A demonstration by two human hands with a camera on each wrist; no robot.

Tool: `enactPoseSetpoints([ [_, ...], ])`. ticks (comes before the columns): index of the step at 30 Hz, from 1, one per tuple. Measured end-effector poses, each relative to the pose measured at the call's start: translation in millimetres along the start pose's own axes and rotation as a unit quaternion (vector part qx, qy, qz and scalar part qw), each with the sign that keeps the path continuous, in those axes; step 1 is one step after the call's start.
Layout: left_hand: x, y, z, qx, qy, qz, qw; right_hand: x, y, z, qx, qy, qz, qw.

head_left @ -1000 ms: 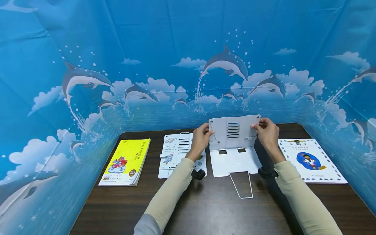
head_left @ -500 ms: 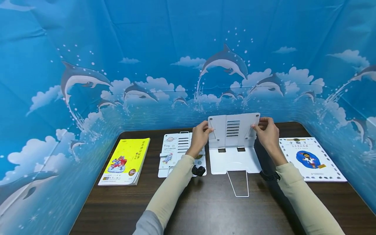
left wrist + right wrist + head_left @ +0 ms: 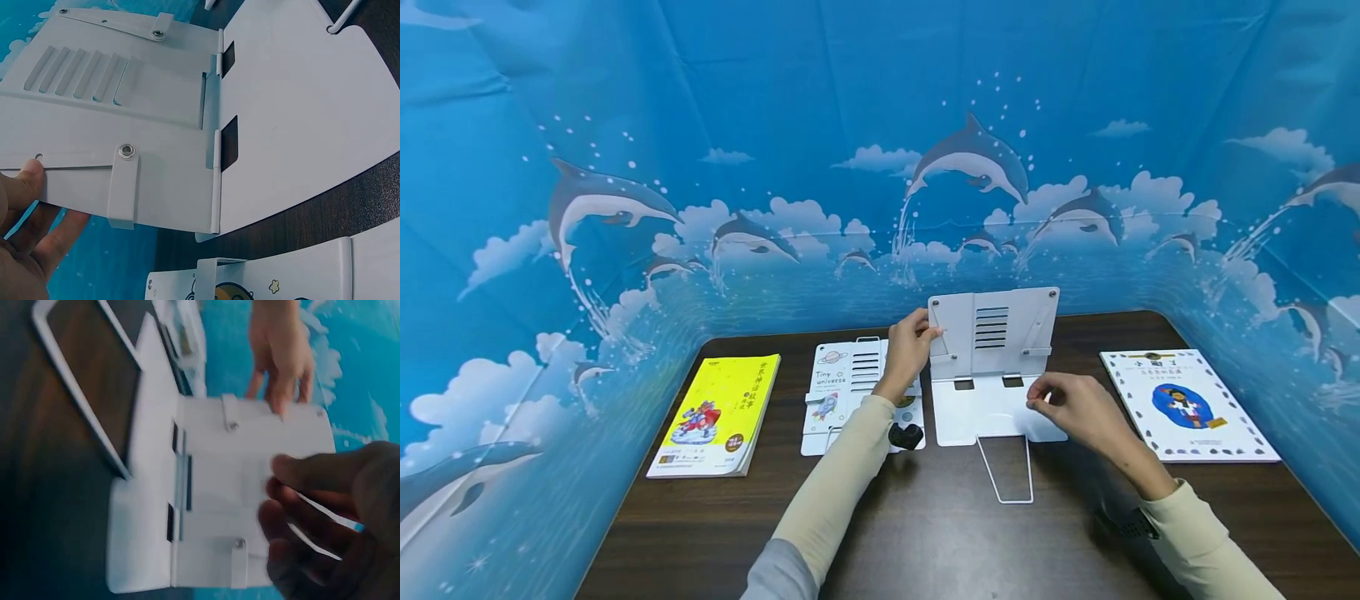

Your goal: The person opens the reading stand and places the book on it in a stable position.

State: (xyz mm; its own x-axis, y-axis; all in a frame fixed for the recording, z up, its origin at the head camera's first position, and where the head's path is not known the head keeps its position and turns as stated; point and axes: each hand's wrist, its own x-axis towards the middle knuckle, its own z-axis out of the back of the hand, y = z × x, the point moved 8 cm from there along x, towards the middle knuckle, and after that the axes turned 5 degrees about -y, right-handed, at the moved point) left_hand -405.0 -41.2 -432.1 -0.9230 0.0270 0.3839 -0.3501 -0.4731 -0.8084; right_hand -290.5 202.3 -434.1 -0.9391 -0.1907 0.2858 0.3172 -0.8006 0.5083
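A white metal book stand [image 3: 958, 354] has its slotted back panel raised and its base plate [image 3: 955, 417] flat on the table. My left hand [image 3: 907, 354] pinches the panel's left edge, thumb on the near face and fingers behind, as the left wrist view shows on the panel [image 3: 169, 94]. Over the right part of the base plate hovers my right hand [image 3: 1082, 412], its fingers loosely curled with nothing between them. A wire leg [image 3: 1031, 475] sticks out from the base toward me. Small swivel clips [image 3: 125, 187] sit on the panel.
Left of this stand lies a folded stand printed "Tiny universe" [image 3: 830, 392], partly behind my left forearm. A yellow book [image 3: 722, 400] lies farther left, a white book [image 3: 1225, 417] to the right. A blue dolphin-print curtain [image 3: 820, 150] surrounds the dark table [image 3: 925, 533].
My right hand has let go of the panel's right edge and come down and toward me over the base. The left hand keeps its grip and the panel stays upright.
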Motion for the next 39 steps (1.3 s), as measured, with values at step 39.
enactPoseSetpoints([
  [39, -0.9, -0.3, -0.8, 0.001, -0.008, 0.0, 1.0, -61.9, 37, -68, 0.028, 0.244, 0.137, 0.9596],
])
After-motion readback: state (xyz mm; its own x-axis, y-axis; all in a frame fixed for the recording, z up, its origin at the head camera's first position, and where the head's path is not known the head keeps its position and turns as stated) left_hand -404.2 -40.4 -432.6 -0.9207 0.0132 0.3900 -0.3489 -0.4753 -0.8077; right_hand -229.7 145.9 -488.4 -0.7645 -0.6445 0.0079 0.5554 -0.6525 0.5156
